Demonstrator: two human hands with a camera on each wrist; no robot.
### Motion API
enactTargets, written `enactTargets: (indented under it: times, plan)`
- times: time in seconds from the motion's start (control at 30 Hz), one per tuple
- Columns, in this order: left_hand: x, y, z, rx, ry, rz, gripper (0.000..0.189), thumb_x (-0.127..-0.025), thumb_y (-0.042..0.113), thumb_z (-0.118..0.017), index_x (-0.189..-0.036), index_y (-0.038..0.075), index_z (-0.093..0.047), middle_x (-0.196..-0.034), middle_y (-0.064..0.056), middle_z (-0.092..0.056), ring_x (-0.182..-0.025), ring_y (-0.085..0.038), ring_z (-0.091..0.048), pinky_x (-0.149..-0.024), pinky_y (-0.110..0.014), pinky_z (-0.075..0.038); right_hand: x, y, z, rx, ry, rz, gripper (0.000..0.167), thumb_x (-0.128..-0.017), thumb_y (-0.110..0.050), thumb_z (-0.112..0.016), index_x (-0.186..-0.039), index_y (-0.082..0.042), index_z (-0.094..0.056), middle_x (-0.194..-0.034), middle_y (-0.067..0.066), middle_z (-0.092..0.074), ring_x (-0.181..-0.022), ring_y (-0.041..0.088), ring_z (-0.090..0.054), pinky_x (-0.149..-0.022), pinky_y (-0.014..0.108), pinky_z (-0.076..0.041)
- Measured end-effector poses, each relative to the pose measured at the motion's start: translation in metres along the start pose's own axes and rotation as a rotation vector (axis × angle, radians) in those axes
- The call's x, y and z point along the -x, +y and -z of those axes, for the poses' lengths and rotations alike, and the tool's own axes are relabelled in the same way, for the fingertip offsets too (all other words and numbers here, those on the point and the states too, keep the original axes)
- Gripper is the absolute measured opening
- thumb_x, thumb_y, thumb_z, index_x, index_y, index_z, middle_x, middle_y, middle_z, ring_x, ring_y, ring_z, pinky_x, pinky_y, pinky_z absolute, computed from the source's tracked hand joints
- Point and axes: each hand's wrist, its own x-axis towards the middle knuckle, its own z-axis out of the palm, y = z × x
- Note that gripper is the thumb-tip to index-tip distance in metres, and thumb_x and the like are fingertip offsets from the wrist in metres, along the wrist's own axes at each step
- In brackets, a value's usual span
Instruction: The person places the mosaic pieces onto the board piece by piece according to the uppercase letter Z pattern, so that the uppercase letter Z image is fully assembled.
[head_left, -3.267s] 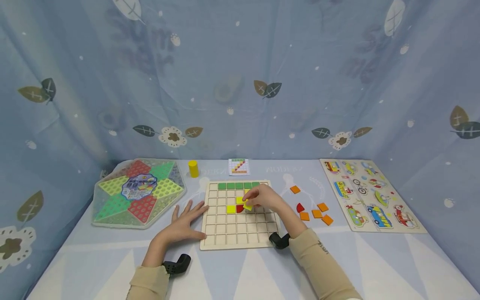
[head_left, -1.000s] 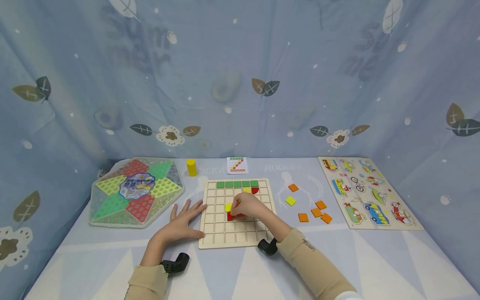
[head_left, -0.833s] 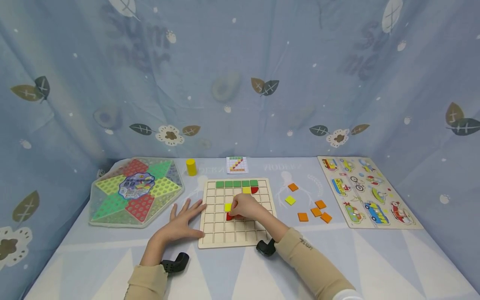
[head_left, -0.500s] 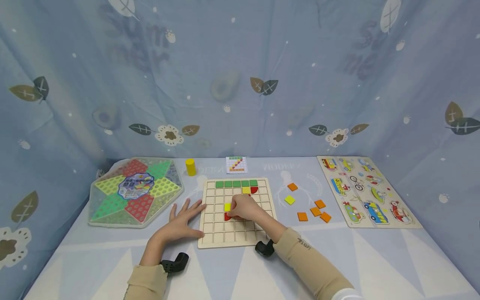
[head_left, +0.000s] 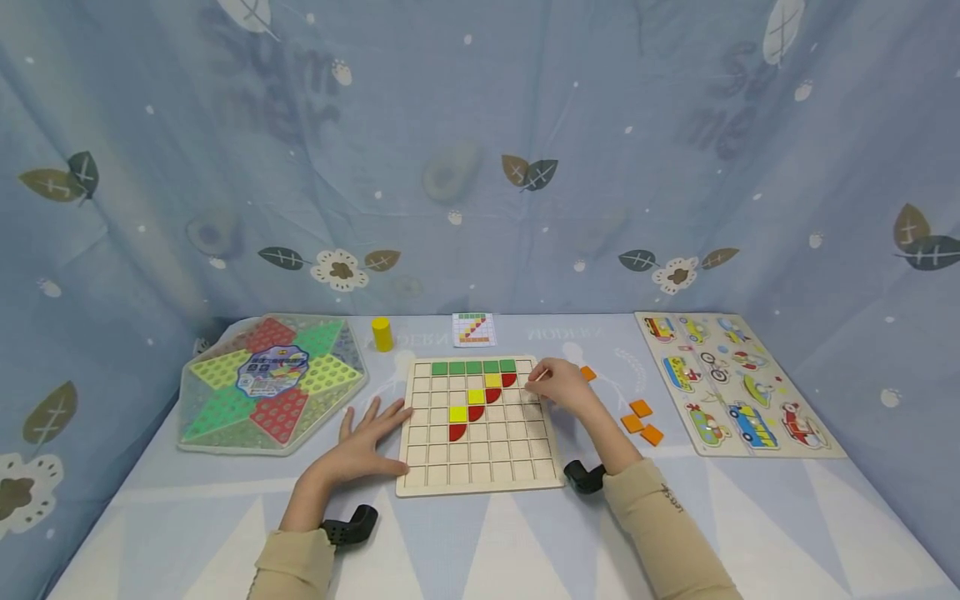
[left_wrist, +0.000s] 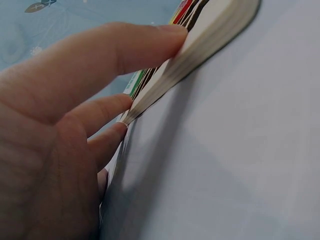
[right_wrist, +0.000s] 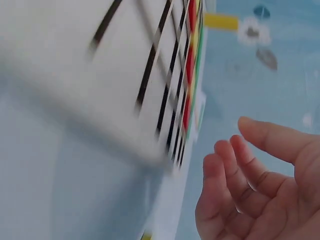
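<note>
Board (head_left: 481, 473) of square, grooved wood meets the splayed left grip (head_left: 363, 446); the right grip (head_left: 564, 387) stands parted.

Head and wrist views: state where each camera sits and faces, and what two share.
Head: worn on the head, facing forward and down at the pale wooden grid board; the left hand, right hand and beige sleeves show.
Left wrist: on that wrist, facing the board's edge; left hand shows.
Right wrist: on that wrist, facing across the board; right hand shows.
Shared by head and right wrist: the upright yellow cylinder.
</note>
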Motion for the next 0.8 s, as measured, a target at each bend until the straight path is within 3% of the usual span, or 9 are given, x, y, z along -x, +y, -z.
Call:
enactTargets:
  times: [0.33,0.53,0.67,0.8]
  plan:
    - [-0.001,0.0,-0.001,0.01,-0.009,0.019,0.088,-0.067,0.036,-0.076,-0.143,0.014,-0.037,-0.153,-0.01,-0.021,-0.14,-0.039,0.003,-0.104,-0.057,0.019,0.007,0.044,0.035,0.105,0.141,-0.101,0.017,-0.083,-0.012,-0.064,-0.096,-0.002,-0.063,-0.094,0.014,-0.063,-0.081,0.026,-0.056,-0.072,0.037,-0.046]
    - [-0.002,-0.001,-0.002,0.018,-0.008,0.019,0.089,-0.066,0.036,-0.076,-0.143,0.014,-0.037,-0.153,-0.009,-0.02,-0.14,-0.039,0.003,-0.104,-0.057,0.02,0.006,0.051,0.035,0.176,0.091,-0.18,0.022,-0.075,-0.012,-0.073,-0.093,-0.004,-0.063,-0.091,0.012,-0.062,-0.079,0.025,-0.054,-0.071,0.037,-0.044]
    - [-0.002,-0.002,-0.002,0.019,-0.006,0.016,0.089,-0.066,0.036,-0.077,-0.143,0.014,-0.037,-0.153,-0.01,-0.02,-0.14,-0.039,0.004,-0.103,-0.057,0.02,0.003,0.051,0.032,0.199,0.073,-0.158,0.029,-0.068,-0.007,-0.076,-0.095,-0.003,-0.064,-0.092,0.012,-0.062,-0.08,0.024,-0.054,-0.071,0.036,-0.045]
    - [-0.002,-0.001,-0.002,0.022,-0.004,0.018,0.089,-0.066,0.036,-0.077,-0.143,0.014,-0.037,-0.153,-0.01,-0.02,-0.14,-0.039,0.004,-0.104,-0.057,0.02,0.0,0.045,0.029,0.131,0.072,-0.146,0.034,-0.067,0.0,-0.075,-0.098,-0.002,-0.062,-0.086,0.011,-0.059,-0.072,0.022,-0.051,-0.062,0.029,-0.043]
